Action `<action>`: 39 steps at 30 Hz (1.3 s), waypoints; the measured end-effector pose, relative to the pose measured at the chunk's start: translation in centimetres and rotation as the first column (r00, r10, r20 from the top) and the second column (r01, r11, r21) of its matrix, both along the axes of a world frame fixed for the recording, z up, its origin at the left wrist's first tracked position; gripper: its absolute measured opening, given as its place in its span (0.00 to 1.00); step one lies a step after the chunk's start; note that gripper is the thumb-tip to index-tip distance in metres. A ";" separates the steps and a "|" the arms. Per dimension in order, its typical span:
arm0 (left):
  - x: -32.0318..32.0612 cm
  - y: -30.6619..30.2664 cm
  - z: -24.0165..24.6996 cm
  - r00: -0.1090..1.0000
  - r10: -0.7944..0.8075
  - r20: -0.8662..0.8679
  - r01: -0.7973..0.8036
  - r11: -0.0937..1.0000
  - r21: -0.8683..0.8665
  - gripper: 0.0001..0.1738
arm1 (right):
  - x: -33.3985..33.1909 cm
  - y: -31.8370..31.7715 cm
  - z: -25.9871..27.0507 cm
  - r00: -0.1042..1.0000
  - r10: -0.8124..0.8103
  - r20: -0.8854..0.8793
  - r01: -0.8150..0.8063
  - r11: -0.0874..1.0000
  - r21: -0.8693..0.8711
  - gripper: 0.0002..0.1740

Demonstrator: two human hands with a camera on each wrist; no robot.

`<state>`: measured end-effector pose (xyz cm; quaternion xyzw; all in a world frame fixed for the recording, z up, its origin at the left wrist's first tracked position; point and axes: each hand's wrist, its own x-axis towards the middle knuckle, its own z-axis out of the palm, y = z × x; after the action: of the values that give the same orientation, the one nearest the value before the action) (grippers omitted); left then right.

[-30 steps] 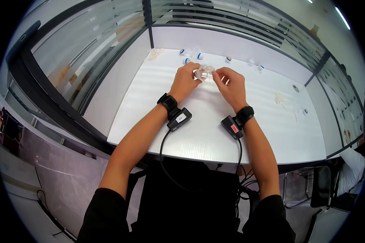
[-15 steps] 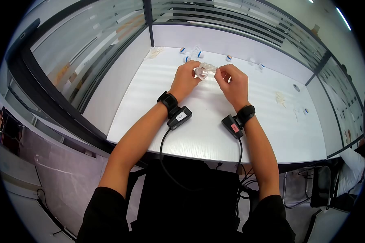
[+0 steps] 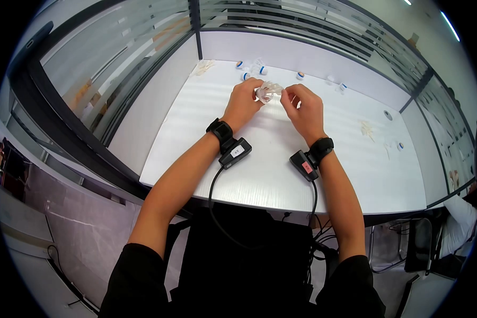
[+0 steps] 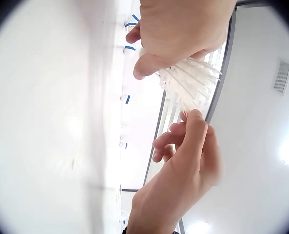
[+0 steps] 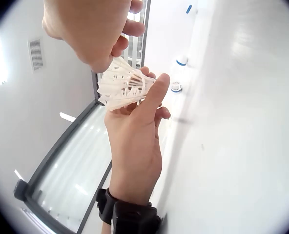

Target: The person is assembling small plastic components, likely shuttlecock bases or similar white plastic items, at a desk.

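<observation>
A white feather shuttlecock (image 5: 125,87) is held above the white table by my left hand (image 3: 241,104), thumb and fingers curled round its cork end. Its feathered skirt (image 4: 191,80) fans out toward my right hand (image 3: 306,108). The right thumb and fingertips pinch the tip of one feather at the skirt's edge, as the left wrist view shows. Gaps show between the shafts near the base in the right wrist view. Most of the cork is hidden behind the left fingers.
Along the table's back lie several cork heads with blue bands, one near the middle (image 3: 300,76); another cork (image 3: 400,146) is at far right. Loose pale feather pieces (image 3: 367,129) lie on the right, with more scraps (image 3: 204,67) at back left. Low partitions (image 3: 302,52) enclose the table.
My right hand has shifted slightly to the right, away from the left hand, still pinching at the skirt. The left hand keeps its hold on the shuttlecock, nearly in the same place.
</observation>
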<state>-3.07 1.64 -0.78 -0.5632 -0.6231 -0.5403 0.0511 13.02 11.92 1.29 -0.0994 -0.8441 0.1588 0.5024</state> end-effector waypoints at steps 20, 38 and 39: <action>-0.3 0.1 -0.4 1.000 0.012 -0.010 -0.012 1.000 -0.018 0.15 | 0.1 -0.3 0.2 0.989 0.144 0.028 -0.141 0.985 -0.098 0.04; 0.0 0.0 -0.3 0.999 0.035 0.028 -0.034 0.998 -0.043 0.18 | 0.0 0.2 -0.4 0.996 0.074 0.050 -0.067 0.987 -0.143 0.10; 0.1 0.1 -0.3 1.000 0.019 0.025 -0.018 0.999 -0.030 0.18 | 0.0 0.1 -0.4 0.997 0.048 0.064 -0.041 0.993 -0.113 0.11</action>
<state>-2.97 1.70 -1.03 -0.5515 -0.6369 -0.5372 0.0397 13.03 12.00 0.89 -0.1138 -0.8522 0.2136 0.4638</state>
